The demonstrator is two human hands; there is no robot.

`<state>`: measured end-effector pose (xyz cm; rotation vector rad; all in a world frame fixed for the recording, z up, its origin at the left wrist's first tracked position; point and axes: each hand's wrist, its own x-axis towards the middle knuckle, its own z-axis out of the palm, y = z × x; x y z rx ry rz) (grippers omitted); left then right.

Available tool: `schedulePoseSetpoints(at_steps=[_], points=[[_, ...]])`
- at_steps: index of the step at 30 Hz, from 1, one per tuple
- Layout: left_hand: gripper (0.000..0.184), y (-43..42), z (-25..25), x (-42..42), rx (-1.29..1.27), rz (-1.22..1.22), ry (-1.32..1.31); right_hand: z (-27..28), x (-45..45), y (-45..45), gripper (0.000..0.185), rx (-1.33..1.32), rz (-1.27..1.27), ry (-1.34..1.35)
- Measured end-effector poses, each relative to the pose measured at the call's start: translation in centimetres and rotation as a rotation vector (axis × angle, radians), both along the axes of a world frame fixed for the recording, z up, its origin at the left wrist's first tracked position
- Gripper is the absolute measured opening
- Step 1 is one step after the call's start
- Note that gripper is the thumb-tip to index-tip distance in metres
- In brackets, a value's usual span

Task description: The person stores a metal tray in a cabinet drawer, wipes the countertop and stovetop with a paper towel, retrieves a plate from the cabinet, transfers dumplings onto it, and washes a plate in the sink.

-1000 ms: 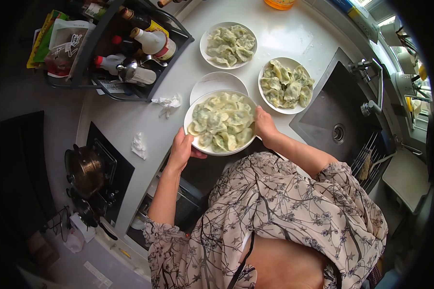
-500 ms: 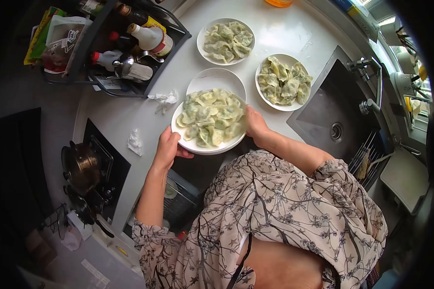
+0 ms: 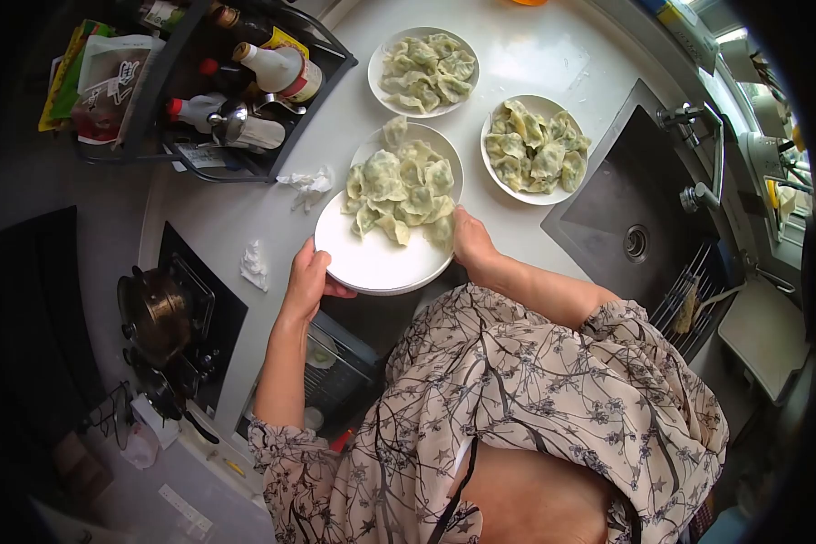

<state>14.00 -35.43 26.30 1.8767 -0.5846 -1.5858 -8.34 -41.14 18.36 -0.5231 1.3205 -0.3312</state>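
Observation:
A white plate (image 3: 372, 263) is held at its two sides, by my left hand (image 3: 310, 279) with the thumb on the rim and by my right hand (image 3: 473, 243) at the right edge. The plate is tilted away from me. Boiled dumplings (image 3: 399, 186) lie over its far side and spill onto a second white plate (image 3: 444, 145) on the counter just beyond it. The near half of the held plate shows bare white. Both hands are closed on the rim; the fingers underneath are partly hidden.
Two more plates of dumplings stand behind, a back plate (image 3: 376, 68) and a right plate (image 3: 517, 195). A black condiment rack (image 3: 335, 68) is at the left, crumpled tissues (image 3: 308, 186) near it. A sink (image 3: 598, 218) lies right; a pot (image 3: 159, 313) sits on the stove.
The held plate has tipped forward. Its dumplings have slid away from me, baring the near half, and several now reach over the plate beyond, which was bare before.

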Motion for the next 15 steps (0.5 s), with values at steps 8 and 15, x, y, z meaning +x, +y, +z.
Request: schedulePoseSetpoints(at_steps=[8,15], points=[[0.045,0.7,0.1,1.5,0.033,-0.107,-0.006,0.9,-0.2,0.6,0.052,0.108,-0.075,-0.067],[0.04,0.8,1.7,1.1,0.044,-0.038,-0.02,1.2,0.9,1.3,0.053,0.098,-0.014,-0.012]])
